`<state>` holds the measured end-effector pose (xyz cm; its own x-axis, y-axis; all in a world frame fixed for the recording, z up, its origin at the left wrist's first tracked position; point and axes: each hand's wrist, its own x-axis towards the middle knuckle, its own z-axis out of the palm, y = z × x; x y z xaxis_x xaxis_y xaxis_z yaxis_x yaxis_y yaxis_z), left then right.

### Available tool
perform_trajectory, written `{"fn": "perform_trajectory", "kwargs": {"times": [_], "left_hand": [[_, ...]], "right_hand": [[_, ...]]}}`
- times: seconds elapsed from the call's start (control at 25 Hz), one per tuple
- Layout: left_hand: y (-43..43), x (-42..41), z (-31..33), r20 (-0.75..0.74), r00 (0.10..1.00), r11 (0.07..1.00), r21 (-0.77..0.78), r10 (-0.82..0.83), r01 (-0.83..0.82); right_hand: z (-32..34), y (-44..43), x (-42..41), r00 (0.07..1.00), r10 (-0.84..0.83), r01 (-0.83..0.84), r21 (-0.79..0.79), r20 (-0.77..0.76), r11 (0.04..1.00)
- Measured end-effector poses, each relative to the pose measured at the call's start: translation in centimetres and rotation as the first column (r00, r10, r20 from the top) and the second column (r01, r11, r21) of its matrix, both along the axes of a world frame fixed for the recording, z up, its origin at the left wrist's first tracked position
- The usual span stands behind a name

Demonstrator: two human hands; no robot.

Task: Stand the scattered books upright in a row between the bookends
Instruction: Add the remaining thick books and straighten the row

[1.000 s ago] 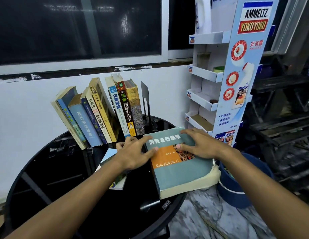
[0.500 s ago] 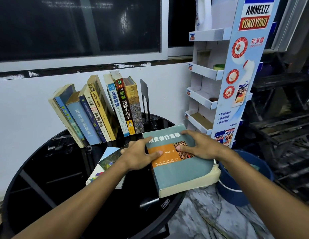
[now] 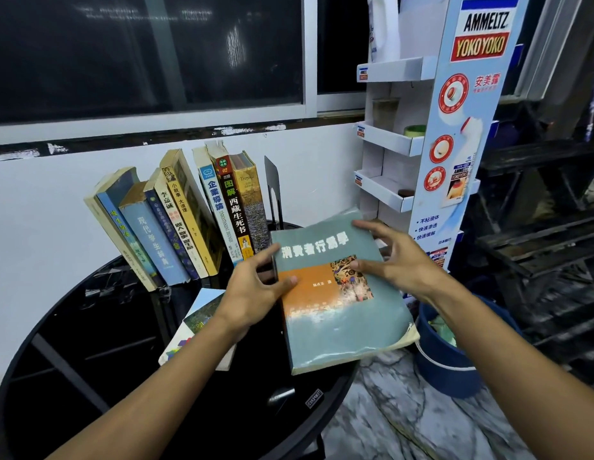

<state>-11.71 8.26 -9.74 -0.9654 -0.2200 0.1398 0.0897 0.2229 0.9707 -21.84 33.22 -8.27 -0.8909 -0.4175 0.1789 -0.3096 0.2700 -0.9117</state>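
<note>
A thick grey-green book [image 3: 342, 313] with an orange band is tilted up off the round black table [image 3: 90, 376]. My left hand [image 3: 256, 290] grips its spine edge, and my right hand [image 3: 395, 260] holds its far right side. Behind it, several books [image 3: 176, 220] stand in a row leaning left against the wall. A black metal bookend [image 3: 272, 187] stands at the right end of that row. A thin colourful book [image 3: 196, 323] lies flat under my left wrist. The left bookend is hidden.
A white and blue cardboard display rack [image 3: 448, 127] stands right of the table. A blue bucket [image 3: 455, 360] sits on the marble floor below my right forearm. Dark metal shelving [image 3: 538, 244] fills the far right.
The grey-green book's far end has risen off the table, tilting toward me. My left hand moved from the cover to the spine edge, and my right hand shifted to the book's right side.
</note>
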Motion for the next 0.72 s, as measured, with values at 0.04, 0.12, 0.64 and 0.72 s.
{"fn": "perform_trajectory", "kwargs": {"times": [0.04, 0.12, 0.64, 0.72], "left_hand": [[-0.2, 0.0, 0.6, -0.043, 0.999, 0.999, 0.036, -0.008, 0.009], [-0.9, 0.0, 1.9, -0.111, 0.994, 0.998, 0.059, -0.023, 0.029], [-2.5, 0.3, 4.1, -0.376, 0.924, 0.983, -0.182, -0.072, 0.003], [-2.4, 0.4, 4.0, -0.385, 0.919, 0.974, -0.228, -0.086, -0.005]], "right_hand": [[0.6, 0.0, -0.1, 1.0, 0.006, -0.006, -0.067, -0.002, 0.998], [1.8, 0.0, -0.3, 0.998, 0.045, -0.05, -0.139, -0.035, 0.989], [3.5, -1.7, -1.4, 0.907, 0.009, -0.058, -0.102, -0.421, 0.993], [3.2, -1.8, -1.6, 0.894, 0.002, -0.05, -0.096, -0.448, 0.994]]}}
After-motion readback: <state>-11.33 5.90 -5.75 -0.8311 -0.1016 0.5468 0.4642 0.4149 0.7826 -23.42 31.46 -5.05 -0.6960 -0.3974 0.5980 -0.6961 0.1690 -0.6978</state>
